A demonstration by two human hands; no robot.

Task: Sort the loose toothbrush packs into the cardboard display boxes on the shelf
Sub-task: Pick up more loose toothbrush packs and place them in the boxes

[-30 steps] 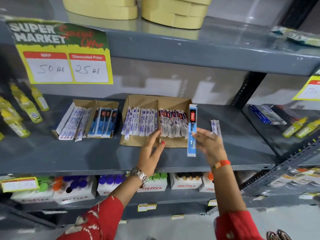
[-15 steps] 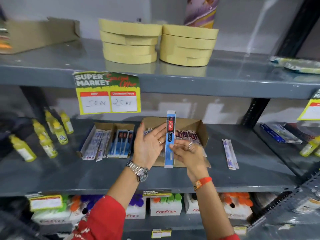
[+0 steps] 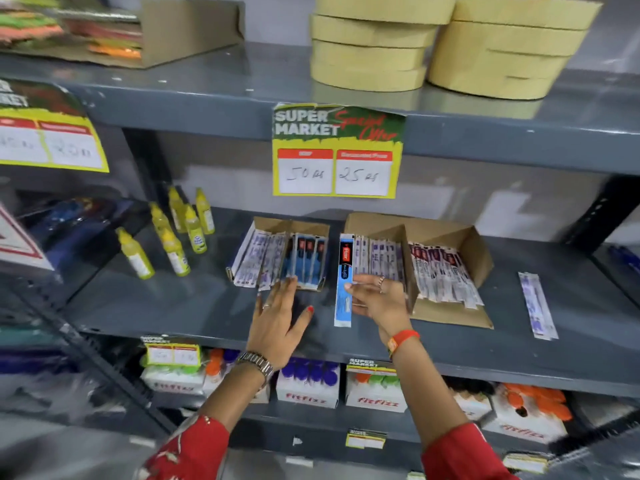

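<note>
Both cardboard boxes [image 3: 446,233] look mostly filled. Right hand [image 3: 379,299] pinches a blue toothbrush pack [image 3: 344,282]; left hand [image 3: 280,320], beside it, is spread empty. One loose pack [image 3: 536,306] waits far right.

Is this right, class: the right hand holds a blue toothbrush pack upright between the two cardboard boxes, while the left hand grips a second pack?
Not quite. In the head view the left hand is open and holds nothing; only the right hand holds the blue toothbrush pack.
</note>
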